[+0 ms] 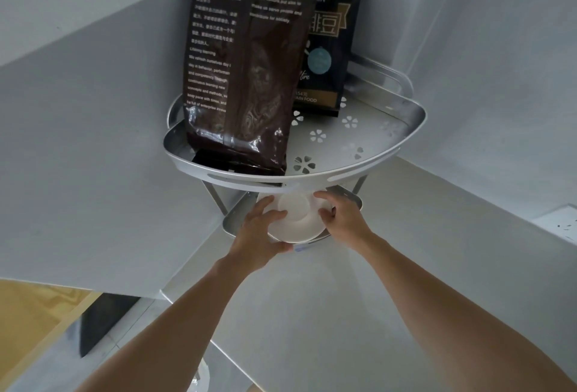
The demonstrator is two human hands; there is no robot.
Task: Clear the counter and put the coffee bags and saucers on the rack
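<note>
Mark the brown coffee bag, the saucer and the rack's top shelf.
brown coffee bag point(249, 79): head view, front panel.
saucer point(296, 220): head view, centre well.
top shelf point(402, 137): head view, front rim.

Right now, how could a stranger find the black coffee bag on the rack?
Find the corner rack and look at its upper shelf. Two bags stand there; the black bag is behind the brown bag, deeper in the corner. Only it has gold lettering and a teal circle.
</note>
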